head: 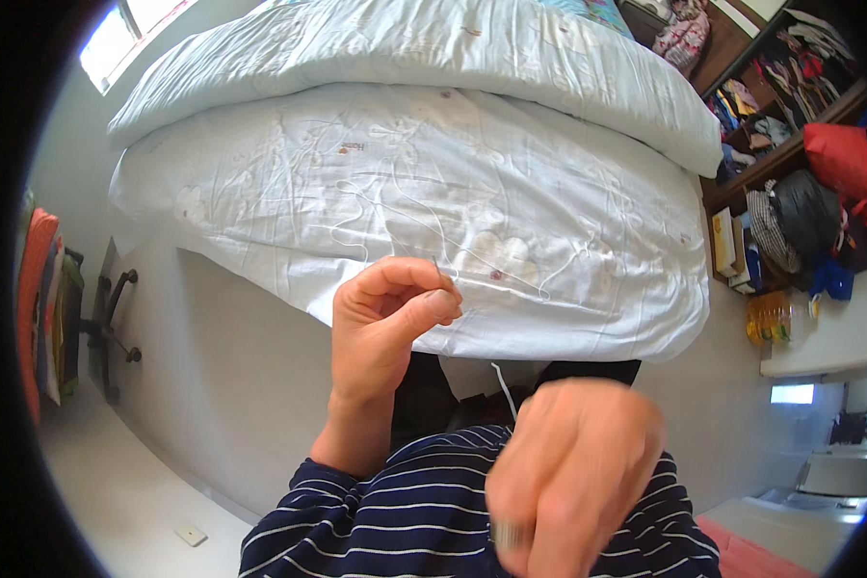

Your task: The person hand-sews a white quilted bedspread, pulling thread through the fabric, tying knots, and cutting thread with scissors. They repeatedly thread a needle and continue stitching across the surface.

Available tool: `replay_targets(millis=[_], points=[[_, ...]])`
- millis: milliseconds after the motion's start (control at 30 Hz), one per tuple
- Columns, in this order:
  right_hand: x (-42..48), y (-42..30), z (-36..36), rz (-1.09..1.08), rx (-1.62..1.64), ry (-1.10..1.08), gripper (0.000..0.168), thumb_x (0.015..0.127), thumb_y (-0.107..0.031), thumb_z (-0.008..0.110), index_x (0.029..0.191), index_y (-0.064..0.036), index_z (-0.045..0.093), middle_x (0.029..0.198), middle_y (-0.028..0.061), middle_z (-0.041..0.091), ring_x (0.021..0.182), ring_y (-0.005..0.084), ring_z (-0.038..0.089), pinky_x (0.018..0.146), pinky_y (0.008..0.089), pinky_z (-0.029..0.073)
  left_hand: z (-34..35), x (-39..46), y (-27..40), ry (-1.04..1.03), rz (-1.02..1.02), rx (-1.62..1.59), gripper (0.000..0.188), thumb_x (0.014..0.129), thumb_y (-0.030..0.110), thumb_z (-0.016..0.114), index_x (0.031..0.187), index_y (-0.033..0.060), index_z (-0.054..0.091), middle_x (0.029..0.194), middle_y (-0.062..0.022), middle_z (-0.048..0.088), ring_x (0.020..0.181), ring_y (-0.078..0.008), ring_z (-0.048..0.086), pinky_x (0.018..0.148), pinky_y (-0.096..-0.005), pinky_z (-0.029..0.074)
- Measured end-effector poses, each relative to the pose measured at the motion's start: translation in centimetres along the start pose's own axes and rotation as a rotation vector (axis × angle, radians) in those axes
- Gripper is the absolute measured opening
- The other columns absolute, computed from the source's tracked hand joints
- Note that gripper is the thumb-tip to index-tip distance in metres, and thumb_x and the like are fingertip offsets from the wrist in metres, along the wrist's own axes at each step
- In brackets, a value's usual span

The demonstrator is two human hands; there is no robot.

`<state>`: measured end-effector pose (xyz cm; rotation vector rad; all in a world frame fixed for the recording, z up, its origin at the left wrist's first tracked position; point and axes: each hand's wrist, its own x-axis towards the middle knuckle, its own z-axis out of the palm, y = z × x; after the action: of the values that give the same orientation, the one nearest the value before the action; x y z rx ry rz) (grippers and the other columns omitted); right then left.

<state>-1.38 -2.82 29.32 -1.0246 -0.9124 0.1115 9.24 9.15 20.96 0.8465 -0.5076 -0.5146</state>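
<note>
My left hand (386, 325) pinches a thin sewing needle (436, 264) between thumb and forefinger, its tip pointing up. Behind it, white thread (354, 211) lies in loose loops across a white flower-patterned sheet or quilt cover (260, 209) on the bed. My right hand (578, 462) is raised close to the camera, in front of my striped top, and blurred. Its fingers are curled downward, and a greyish band (509, 535) circles one finger. Whatever may lie between those fingertips is hidden.
A thick pale quilt (419, 54) lies folded back on the bed. Open shelves (758, 123) with clothes and bags stand at the right, above a yellow plastic bottle (769, 319). At the left are a wheeled chair base (108, 325) and hanging or stacked textiles (40, 303).
</note>
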Motion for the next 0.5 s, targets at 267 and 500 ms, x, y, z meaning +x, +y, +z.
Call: replay_targets(millis=[267, 500], points=[[0.6, 1.4, -0.7, 0.203, 0.359, -0.392, 0.014, 0.085, -0.014, 0.062, 0.086, 0.0, 0.061, 0.077, 0.0116, 0.058, 0.062, 0.025, 0.057, 0.046, 0.027, 0.042, -0.2, 0.0, 0.0, -0.011, -0.01, 0.015, 0.011, 0.075, -0.004, 0.064, 0.085, -0.0016, 0.061, 0.076, -0.0095, 0.064, 0.07, -0.0141, 0.061, 0.064, -0.0252, 0.05], [0.3, 0.4, 0.0, 0.071, 0.15, 0.041, 0.013, 0.08, -0.01, 0.067, 0.084, 0.001, 0.063, 0.071, 0.0094, 0.057, 0.057, 0.0196, 0.056, 0.044, 0.0253, 0.041, -0.3, 0.1, -0.1, -0.017, -0.008, 0.015, 0.011, 0.075, -0.005, 0.064, 0.084, -0.0014, 0.061, 0.077, -0.009, 0.064, 0.069, -0.013, 0.06, 0.064, -0.0243, 0.048]])
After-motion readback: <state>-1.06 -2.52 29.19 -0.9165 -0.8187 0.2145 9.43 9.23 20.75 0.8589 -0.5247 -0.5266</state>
